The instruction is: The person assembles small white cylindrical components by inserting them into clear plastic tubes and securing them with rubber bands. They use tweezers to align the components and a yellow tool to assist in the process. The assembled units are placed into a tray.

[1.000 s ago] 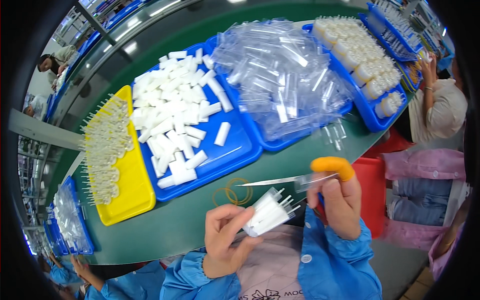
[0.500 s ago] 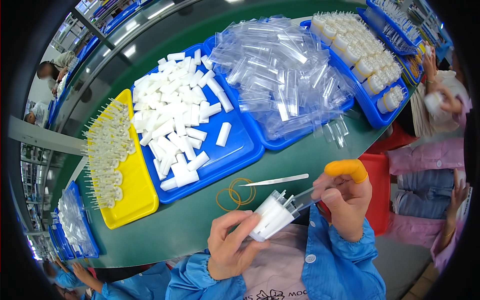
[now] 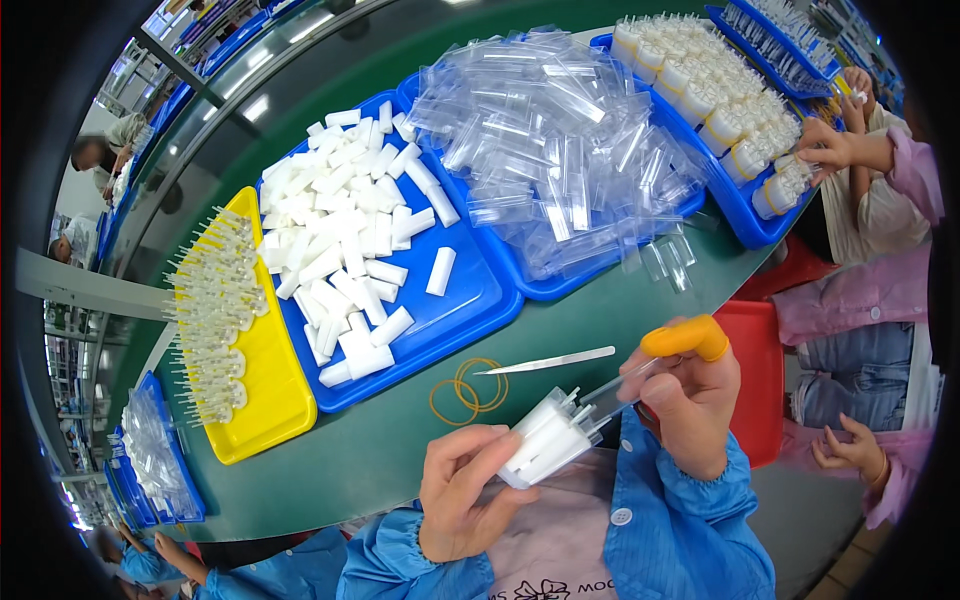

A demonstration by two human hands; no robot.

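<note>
A bundle of white pieces in clear plastic (image 3: 548, 442) is held over the near edge of a bench, tilted, with thin prongs sticking out of its upper right end. The left hand (image 3: 466, 490) has its fingers closed around the bundle's lower left side. The right hand (image 3: 692, 400), wearing an orange finger cot (image 3: 688, 338), pinches a clear plastic strip (image 3: 614, 394) between thumb and fingers, the strip's other end at the prongs; whether the two touch is hard to tell.

Just beyond, on the smooth green bench (image 3: 395, 445), lie silver tweezers (image 3: 550, 361) and amber rubber bands (image 3: 468, 392). Farther back, trays stand in a row. From left to right: a yellow tray (image 3: 280, 405) of white thin-stemmed parts (image 3: 212, 320), a blue tray (image 3: 470, 285) heaped with white cylinders (image 3: 345, 215), another piled high with clear plastic sleeves (image 3: 560, 150), and one of banded white bundles (image 3: 690, 85), where a co-worker's hand (image 3: 830, 150) reaches in from the right.

A red plastic surface (image 3: 752, 375) shows at right below bench height. Across the room at far left, another person (image 3: 120, 140) sits by metal framing and shelves.
</note>
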